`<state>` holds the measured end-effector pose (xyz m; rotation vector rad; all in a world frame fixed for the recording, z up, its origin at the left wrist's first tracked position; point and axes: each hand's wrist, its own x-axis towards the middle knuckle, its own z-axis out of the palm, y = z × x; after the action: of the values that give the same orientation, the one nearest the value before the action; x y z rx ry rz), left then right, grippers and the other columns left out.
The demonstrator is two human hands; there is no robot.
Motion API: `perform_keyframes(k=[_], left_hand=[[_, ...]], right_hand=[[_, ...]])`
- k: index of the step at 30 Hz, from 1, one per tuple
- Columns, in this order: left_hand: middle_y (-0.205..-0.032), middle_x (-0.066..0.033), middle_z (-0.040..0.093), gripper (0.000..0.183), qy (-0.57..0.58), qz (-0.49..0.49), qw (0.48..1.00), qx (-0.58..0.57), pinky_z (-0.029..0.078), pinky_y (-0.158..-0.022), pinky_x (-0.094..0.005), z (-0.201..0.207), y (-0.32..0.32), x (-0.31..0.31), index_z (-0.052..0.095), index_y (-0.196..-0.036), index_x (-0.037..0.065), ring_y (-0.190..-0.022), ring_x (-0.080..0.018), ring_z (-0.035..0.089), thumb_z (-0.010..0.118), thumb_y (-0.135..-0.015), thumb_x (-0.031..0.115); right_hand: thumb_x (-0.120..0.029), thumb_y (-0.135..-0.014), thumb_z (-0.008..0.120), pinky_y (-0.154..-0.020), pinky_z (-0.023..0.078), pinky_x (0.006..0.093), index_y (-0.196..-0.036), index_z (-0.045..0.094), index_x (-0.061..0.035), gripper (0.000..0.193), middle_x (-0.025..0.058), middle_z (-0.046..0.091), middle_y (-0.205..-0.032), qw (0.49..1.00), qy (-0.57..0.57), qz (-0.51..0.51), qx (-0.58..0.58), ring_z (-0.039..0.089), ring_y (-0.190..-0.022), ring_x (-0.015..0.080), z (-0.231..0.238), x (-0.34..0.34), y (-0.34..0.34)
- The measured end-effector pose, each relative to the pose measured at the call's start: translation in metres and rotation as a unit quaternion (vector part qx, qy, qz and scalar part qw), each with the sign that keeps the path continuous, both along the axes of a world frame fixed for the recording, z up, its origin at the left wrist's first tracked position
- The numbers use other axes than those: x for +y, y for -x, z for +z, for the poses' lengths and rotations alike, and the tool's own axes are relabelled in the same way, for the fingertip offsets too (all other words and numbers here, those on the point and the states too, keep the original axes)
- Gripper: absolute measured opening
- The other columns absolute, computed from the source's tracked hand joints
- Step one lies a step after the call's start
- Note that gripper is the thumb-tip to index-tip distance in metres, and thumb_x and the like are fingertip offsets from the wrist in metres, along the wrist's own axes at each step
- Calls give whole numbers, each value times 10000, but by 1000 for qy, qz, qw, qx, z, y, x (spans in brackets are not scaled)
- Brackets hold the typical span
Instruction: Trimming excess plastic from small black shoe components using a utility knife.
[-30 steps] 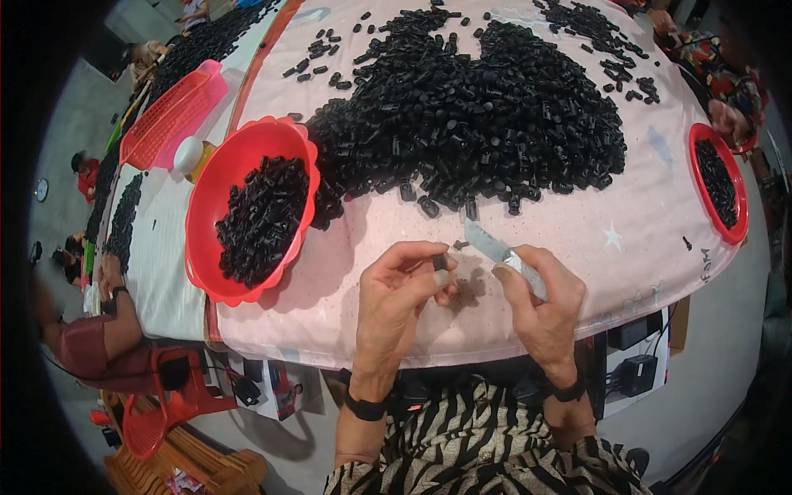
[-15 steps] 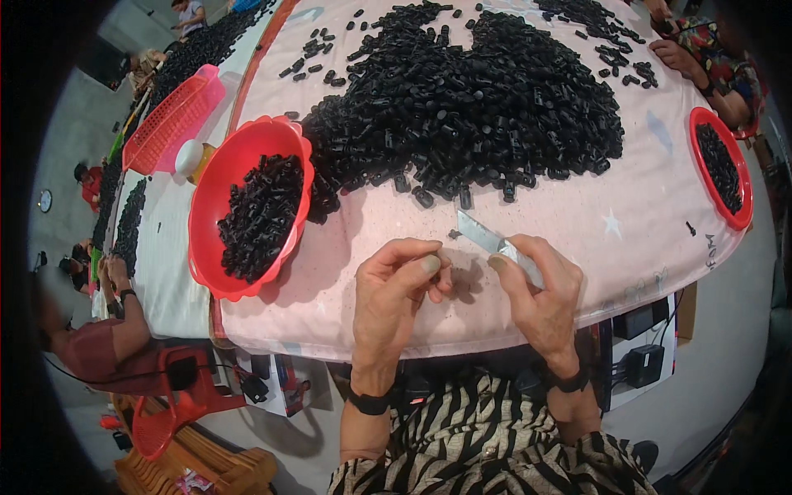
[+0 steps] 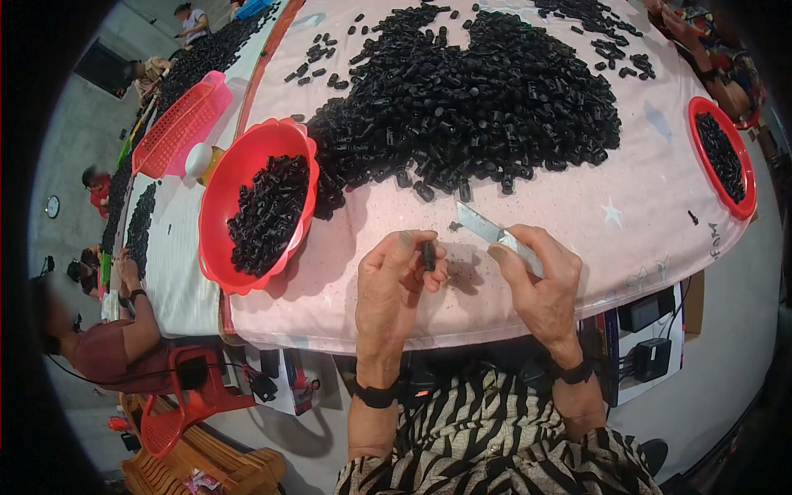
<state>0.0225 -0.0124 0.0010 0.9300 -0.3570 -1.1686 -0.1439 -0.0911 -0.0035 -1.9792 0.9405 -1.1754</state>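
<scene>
My left hand (image 3: 398, 279) pinches a small black plastic piece (image 3: 429, 255) between thumb and fingers, just above the near edge of a pink cloth-covered table (image 3: 577, 223). My right hand (image 3: 540, 276) grips a small knife with a flat metal blade (image 3: 478, 223) that points up and to the left, its tip a little to the right of the piece. A big heap of the same black pieces (image 3: 470, 107) lies farther back on the table. A red bowl (image 3: 247, 157), partly filled with black pieces, stands to the left of my left hand.
A second red bowl (image 3: 719, 157) with black pieces sits at the table's right edge. A pink basket (image 3: 177, 124) lies on the neighbouring table at left, where other people sit. A red stool (image 3: 186, 384) stands on the floor below left. Boxes (image 3: 652, 338) stand under the table.
My hands have drawn slightly apart: the left now holds the black piece upright and clear of the blade. The view has shifted a little.
</scene>
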Motion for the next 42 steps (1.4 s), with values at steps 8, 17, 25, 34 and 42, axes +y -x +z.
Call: perform_keyframes(k=[8, 17, 25, 34, 42], left_hand=[[-896, -144, 644, 202, 21, -30, 999, -17, 473, -585, -237, -6, -3, 2, 636, -1053, -46, -705, -180, 592, 642, -887, 69], [-1000, -139, 637, 311, 23, -16, 998, -53, 507, -707, -233, -6, 1, 3, 591, -1173, -38, -818, -181, 612, 609, -863, -21], [-1024, -141, 649, 316, 38, -7, 999, 1, 533, -816, -287, -6, -2, 4, 562, -1208, -42, -844, -181, 663, 584, -906, 50], [-1032, -138, 660, 308, 49, -15, 999, -11, 535, -744, -253, -8, -2, 5, 560, -1218, -25, -819, -163, 665, 567, -929, 80], [-1020, -138, 666, 286, 32, -6, 999, -11, 524, -701, -223, -6, 0, 5, 579, -1202, -8, -784, -146, 653, 558, -927, 67]], right_hand=[[-80, -811, 700, -489, 457, 311, -959, 625, 11, 189, 114, 640, -734, 1000, 19, -1, 1, 609, -567, 198, -1, 0, -1], [-112, -820, 711, -488, 462, 311, -959, 626, 5, 201, 109, 645, -758, 1000, 0, 4, 10, 615, -576, 195, -1, 1, 0], [-100, -807, 724, -489, 460, 305, -968, 623, 17, 223, 110, 647, -752, 1000, 8, -2, 0, 615, -577, 190, -1, 1, 0], [-99, -818, 708, -489, 463, 302, -975, 619, 17, 214, 113, 647, -752, 1000, 8, 6, -2, 617, -582, 190, -1, 1, 0], [-106, -819, 704, -477, 451, 301, -968, 620, 18, 211, 110, 640, -746, 1000, 18, 3, 3, 604, -567, 182, -4, 0, 0]])
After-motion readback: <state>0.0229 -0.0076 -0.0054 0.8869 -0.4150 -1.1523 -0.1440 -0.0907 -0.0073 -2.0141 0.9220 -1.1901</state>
